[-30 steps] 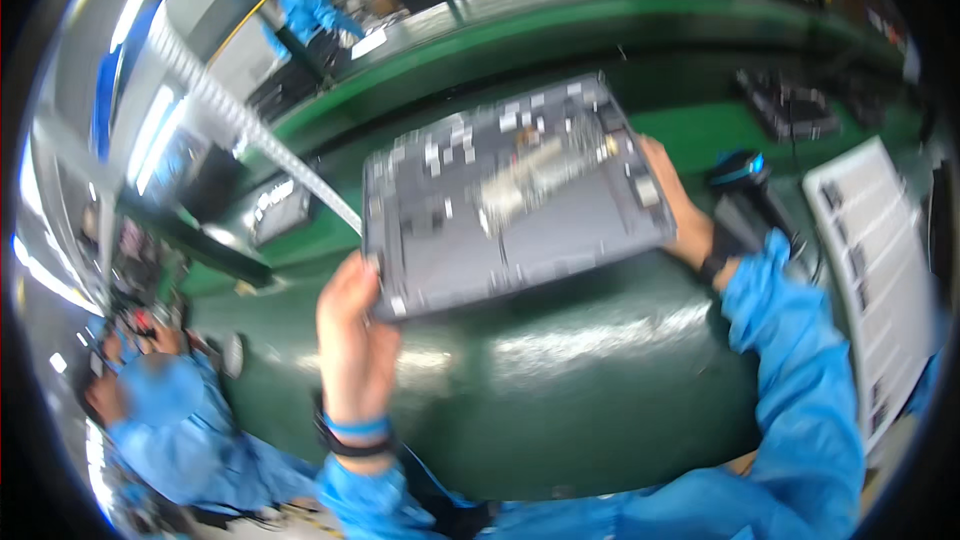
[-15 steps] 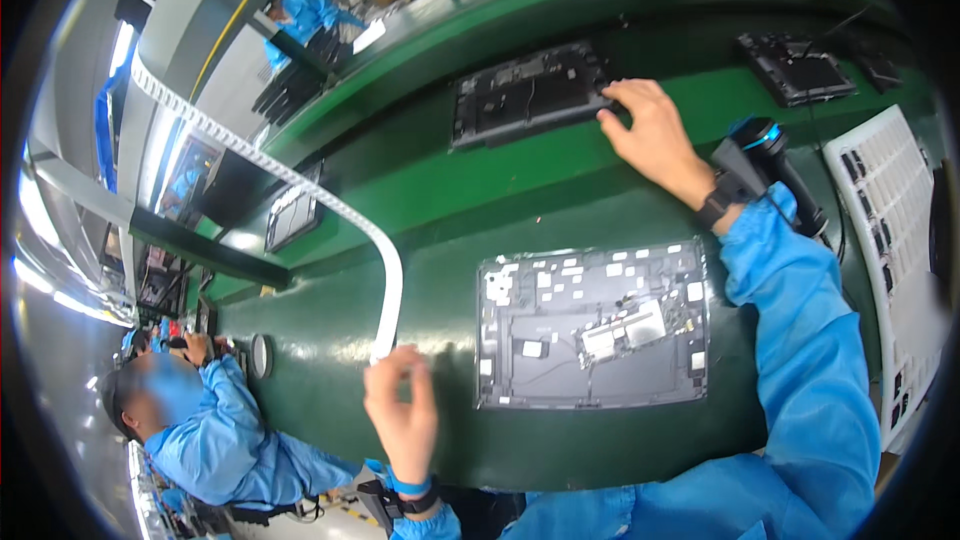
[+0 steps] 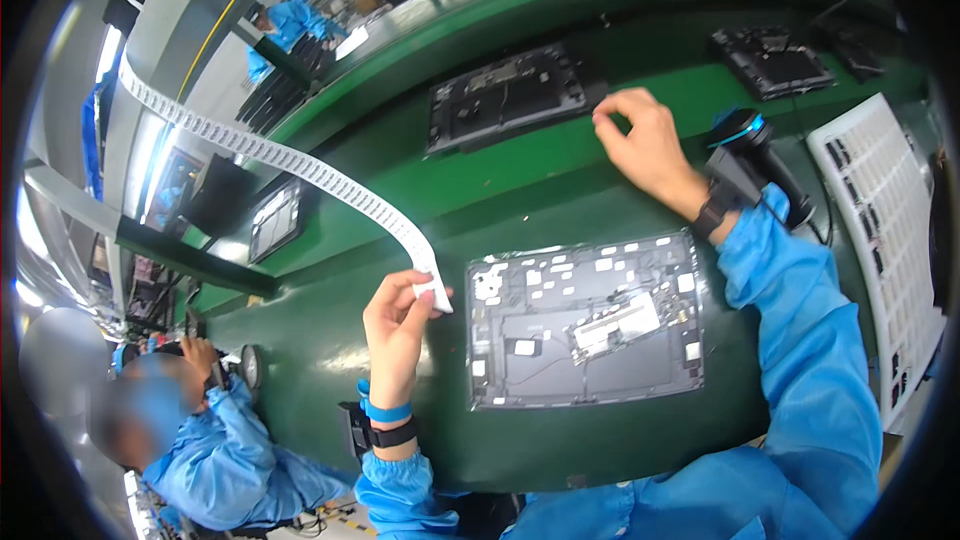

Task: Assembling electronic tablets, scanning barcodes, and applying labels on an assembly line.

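My left hand [image 3: 398, 330] pinches the lower end of a long white strip of printed labels [image 3: 345, 186], which hangs in a curve from the upper left. Over the green bench my right hand [image 3: 652, 148] is closed, its thumb and forefinger tips together; anything between them is too small to make out. Just left of those fingertips, on the raised green ledge, is an opened black device housing [image 3: 510, 95]. Before me on the bench lies a dark flat device shell [image 3: 590, 380] dotted with white patches. A small circuit board [image 3: 618, 326] rests at an angle inside it.
A black handheld scanner [image 3: 765, 155] with a blue ring stands by my right forearm. Beyond it is a white slotted tray [image 3: 875, 230] of small black parts. More opened housings [image 3: 775, 65] lie on the ledge. A co-worker in blue [image 3: 235, 450] sits at left.
My left hand has moved up and right, with the label strip's end now plainly between its fingers. My right hand's thumb and forefinger have come together beside the far housing.
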`<state>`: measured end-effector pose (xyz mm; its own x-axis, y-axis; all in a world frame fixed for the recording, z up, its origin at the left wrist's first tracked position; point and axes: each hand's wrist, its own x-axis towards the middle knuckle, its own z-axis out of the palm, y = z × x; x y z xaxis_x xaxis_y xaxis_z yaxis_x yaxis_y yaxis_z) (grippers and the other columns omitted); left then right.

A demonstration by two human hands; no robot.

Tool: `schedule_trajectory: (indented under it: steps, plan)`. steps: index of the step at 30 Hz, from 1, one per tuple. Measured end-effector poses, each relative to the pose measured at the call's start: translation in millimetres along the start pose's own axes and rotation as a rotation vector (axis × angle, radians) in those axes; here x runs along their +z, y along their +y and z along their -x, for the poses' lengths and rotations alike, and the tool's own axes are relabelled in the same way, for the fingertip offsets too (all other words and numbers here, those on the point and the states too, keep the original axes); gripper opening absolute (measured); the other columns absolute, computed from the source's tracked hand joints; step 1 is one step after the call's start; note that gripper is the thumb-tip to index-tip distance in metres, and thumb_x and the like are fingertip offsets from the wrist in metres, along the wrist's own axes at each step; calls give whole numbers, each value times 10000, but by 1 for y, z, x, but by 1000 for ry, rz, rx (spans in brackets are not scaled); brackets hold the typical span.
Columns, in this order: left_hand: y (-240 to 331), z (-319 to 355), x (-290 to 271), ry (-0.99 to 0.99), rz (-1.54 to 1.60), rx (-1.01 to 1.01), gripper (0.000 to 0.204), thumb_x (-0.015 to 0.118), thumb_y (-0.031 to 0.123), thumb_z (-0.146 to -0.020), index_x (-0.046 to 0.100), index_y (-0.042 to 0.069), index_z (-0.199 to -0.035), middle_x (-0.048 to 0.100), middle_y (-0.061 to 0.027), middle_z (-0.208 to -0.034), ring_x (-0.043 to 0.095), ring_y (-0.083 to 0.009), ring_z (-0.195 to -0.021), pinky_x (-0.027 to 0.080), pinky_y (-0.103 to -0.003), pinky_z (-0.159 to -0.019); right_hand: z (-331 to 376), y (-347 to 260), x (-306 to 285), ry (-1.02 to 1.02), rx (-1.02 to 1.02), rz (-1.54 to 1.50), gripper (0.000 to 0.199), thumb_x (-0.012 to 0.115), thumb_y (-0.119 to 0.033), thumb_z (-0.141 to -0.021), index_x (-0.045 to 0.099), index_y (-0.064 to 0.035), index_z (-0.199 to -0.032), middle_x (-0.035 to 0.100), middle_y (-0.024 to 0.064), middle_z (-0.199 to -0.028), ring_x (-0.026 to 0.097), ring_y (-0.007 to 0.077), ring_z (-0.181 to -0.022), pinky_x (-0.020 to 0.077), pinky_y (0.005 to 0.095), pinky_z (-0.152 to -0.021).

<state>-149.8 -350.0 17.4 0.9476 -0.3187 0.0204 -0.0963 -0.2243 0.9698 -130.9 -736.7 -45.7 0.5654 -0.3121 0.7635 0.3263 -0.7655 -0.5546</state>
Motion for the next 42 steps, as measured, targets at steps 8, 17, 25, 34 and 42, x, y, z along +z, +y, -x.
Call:
schedule_trajectory:
  steps: [8, 17, 25, 34, 42]
  plan:
    - [-41, -14, 8, 16, 140, 116, 185, 640, 13, -1037, 655, -75, -1200, 777, -155, -1081, 716, -150, -1029, 538, -263, -935, 2, -122, -16, -493, -23, -365, 112, 710, -111, -867, 730, -3, -887, 736, 189, -867, 714, 351, -835, 559, 433, -742]
    - [-26, 5, 23, 55, -139, 264, 149, 706, 112, -1017, 721, -36, -1014, 777, -80, -898, 708, -102, -879, 552, -267, -790, 31, -176, 33, -743, -9, -544, 200, 681, -143, -916, 724, 37, -992, 733, 204, -900, 712, 400, -832, 553, 475, -733]
    - [-15, 1, 24, 10, -300, 472, 111, 749, 66, -951, 689, -21, -916, 723, -128, -959, 682, -214, -862, 534, -324, -794, 36, -167, 33, -644, -10, -581, 156, 671, -107, -893, 731, 22, -828, 696, 201, -782, 682, 404, -713, 522, 481, -643]
    - [-7, 8, -2, 273, -756, 681, 89, 656, 30, -875, 570, 10, -864, 629, -167, -1261, 580, -316, -1194, 408, -436, -1081, -32, -162, -16, -415, -158, -458, 152, 633, -102, -688, 666, 36, -636, 620, 269, -620, 654, 470, -615, 542, 515, -593]
    - [28, 75, 104, -392, -936, 744, 637, 800, 430, -818, 678, 64, -1325, 580, -255, -1439, 523, -452, -1341, 327, -643, -1142, -63, -151, -72, -233, -203, -384, 189, 629, -91, -644, 590, 84, -583, 567, 246, -543, 603, 448, -511, 495, 508, -507]
